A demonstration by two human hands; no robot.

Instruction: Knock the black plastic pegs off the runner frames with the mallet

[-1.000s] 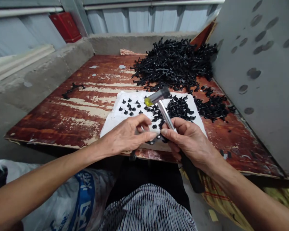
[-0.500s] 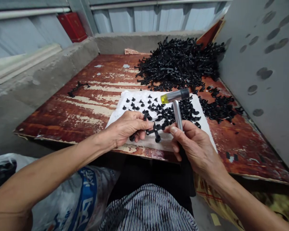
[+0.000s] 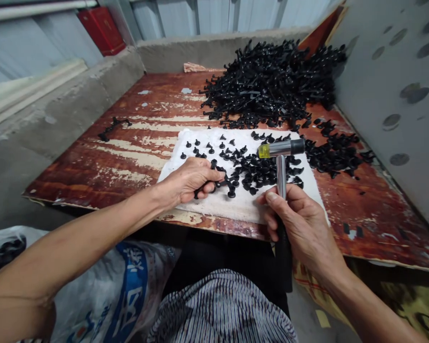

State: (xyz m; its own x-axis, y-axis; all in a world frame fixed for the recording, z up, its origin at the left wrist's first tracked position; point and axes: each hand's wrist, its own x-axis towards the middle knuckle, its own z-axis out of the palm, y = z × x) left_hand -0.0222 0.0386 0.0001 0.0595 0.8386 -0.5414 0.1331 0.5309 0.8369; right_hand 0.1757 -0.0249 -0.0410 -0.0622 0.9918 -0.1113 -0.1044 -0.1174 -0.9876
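Observation:
My left hand [image 3: 196, 180] is closed on a black jointed plastic part [image 3: 217, 167], pinched between thumb and fingers over a white cloth [image 3: 193, 206]. Much of that part is hidden by my fingers. In my right hand [image 3: 289, 207] is a mallet [image 3: 281, 174] with a yellow face, a black face and a metal neck. Its head points up and its black handle hangs below my palm. Small black disc-footed pegs [image 3: 259, 166] lie crowded on the cloth between and beyond my hands, with several standing apart at the left [image 3: 197, 142].
A large heap of black parts [image 3: 271, 81] fills the back right of the worn red-brown table [image 3: 110, 176]. More loose pegs [image 3: 338, 155] lie right of the cloth. A linked black strip [image 3: 112, 127] rests at left. A grey spotted panel [image 3: 386, 95] borders the right side.
My right hand and the mallet have moved right, away from my left hand, which still grips the black part. The camera view has shifted slightly.

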